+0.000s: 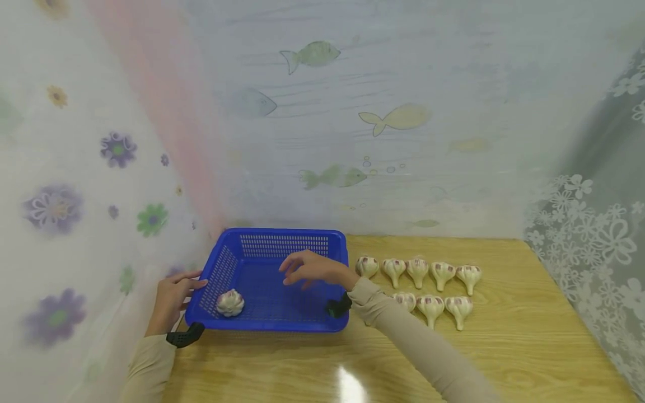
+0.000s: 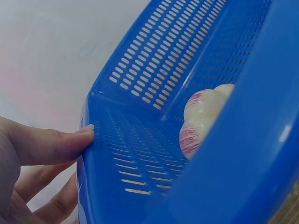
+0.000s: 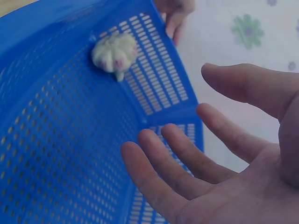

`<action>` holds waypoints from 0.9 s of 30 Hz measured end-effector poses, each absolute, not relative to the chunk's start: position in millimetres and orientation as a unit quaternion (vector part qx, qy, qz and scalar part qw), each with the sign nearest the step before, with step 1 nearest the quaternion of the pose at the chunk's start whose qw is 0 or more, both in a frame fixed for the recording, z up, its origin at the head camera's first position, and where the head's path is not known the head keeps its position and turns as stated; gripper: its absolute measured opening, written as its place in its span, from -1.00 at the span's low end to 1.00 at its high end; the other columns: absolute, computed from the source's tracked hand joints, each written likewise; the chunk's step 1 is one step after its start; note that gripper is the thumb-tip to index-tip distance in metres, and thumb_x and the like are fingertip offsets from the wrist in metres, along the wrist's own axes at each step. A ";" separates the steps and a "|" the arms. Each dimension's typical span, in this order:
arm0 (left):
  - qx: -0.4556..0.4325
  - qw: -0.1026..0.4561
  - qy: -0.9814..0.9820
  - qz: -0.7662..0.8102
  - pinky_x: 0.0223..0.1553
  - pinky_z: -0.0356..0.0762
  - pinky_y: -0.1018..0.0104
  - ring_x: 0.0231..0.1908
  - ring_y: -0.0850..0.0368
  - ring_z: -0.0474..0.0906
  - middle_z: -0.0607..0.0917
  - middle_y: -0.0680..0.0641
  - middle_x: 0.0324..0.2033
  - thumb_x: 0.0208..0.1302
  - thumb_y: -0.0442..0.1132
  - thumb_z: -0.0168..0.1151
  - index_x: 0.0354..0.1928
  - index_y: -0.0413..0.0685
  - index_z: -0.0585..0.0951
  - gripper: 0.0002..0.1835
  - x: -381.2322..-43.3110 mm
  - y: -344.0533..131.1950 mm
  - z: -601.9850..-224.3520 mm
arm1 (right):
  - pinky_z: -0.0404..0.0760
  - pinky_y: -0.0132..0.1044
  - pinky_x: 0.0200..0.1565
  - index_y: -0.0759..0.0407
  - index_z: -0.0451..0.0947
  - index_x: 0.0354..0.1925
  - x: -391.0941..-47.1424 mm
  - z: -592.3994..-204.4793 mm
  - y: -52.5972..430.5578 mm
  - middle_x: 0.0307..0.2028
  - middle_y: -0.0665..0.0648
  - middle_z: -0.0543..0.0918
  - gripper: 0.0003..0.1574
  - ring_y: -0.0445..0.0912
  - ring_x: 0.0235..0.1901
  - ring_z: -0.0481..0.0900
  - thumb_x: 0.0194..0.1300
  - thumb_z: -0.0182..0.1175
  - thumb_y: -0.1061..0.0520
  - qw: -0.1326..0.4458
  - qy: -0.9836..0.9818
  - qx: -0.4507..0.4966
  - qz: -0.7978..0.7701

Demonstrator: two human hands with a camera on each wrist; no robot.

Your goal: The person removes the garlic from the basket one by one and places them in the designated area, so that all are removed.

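A blue plastic basket (image 1: 272,326) with slotted walls stands on the table. One garlic bulb (image 1: 230,303) lies inside it, near the left front corner; the right wrist view shows this bulb (image 3: 115,52) by the slotted end wall. My left hand (image 1: 170,295) holds the basket's left side, its thumb (image 2: 70,142) on the rim and the other fingers against the outside. Over the basket's right half hovers my right hand (image 1: 314,267), fingers spread and loosely bent, with nothing in it; its palm (image 3: 243,196) is bare.
Right of the basket, several garlic bulbs (image 1: 443,274) lie in two rows on the wooden table (image 1: 509,347), stems toward me. My right forearm partly covers the front row. A fish-patterned wall (image 1: 322,140) stands behind the table, and a flowered wall (image 1: 90,235) close on the left.
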State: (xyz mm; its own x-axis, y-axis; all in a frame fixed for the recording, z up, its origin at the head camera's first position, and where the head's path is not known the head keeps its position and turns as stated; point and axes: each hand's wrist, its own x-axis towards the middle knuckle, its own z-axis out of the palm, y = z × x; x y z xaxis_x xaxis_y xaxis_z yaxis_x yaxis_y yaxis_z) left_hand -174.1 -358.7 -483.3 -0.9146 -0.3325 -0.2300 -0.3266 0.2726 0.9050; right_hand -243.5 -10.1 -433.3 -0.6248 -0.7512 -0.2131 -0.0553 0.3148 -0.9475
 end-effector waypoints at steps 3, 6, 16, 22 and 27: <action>0.210 -0.001 -0.799 -0.563 -0.33 0.57 0.16 -0.28 0.10 0.60 0.63 -0.14 -0.07 0.11 -0.09 0.36 0.17 -0.19 0.53 -0.41 -170.0 -351.5 -473.1 | 0.53 0.13 -0.08 0.18 0.54 0.00 -244.8 -436.9 -21.9 -0.17 0.11 0.61 -0.62 -0.07 -0.20 0.60 0.18 0.28 0.18 0.345 0.731 -0.275 -0.521; 0.208 -0.007 -0.803 -0.558 -0.28 0.57 0.19 -0.25 0.10 0.59 0.58 -0.21 0.01 0.17 -0.12 0.30 0.23 -0.24 0.46 -0.40 -167.0 -346.4 -465.6 | 0.54 0.12 -0.09 0.18 0.54 0.00 -245.1 -440.4 -34.5 -0.19 0.09 0.62 -0.61 -0.01 -0.17 0.59 0.17 0.28 0.18 0.350 0.730 -0.273 -0.520; 0.225 -0.001 -0.810 -0.542 -0.23 0.56 0.07 -0.18 -0.02 0.56 0.55 -0.28 0.06 0.15 -0.10 0.33 0.20 -0.18 0.50 -0.41 -168.7 -343.4 -468.9 | 0.59 0.01 -0.15 0.18 0.54 0.00 -245.4 -455.6 -72.6 -0.21 0.08 0.63 -0.60 0.21 -0.03 0.53 0.17 0.29 0.16 0.382 0.735 -0.238 -0.507; 0.240 0.003 -0.807 -0.539 -0.32 0.57 0.20 -0.24 0.04 0.57 0.58 -0.24 0.01 0.15 -0.13 0.33 0.20 -0.17 0.51 -0.43 -168.9 -343.1 -467.4 | 0.60 -0.01 -0.16 0.29 0.49 0.06 -246.5 -468.8 -93.7 -0.20 0.11 0.63 -0.51 0.22 -0.04 0.55 0.17 0.28 0.16 0.399 0.730 -0.216 -0.511; 0.243 0.010 -0.803 -0.544 -0.35 0.55 0.22 -0.29 0.06 0.56 0.60 -0.20 -0.04 0.12 -0.15 0.33 0.18 -0.18 0.53 -0.45 -167.6 -342.4 -467.8 | 0.59 0.00 -0.15 0.31 0.45 0.10 -246.7 -481.4 -109.3 -0.17 0.19 0.61 -0.46 0.22 -0.09 0.56 0.17 0.28 0.15 0.424 0.726 -0.217 -0.496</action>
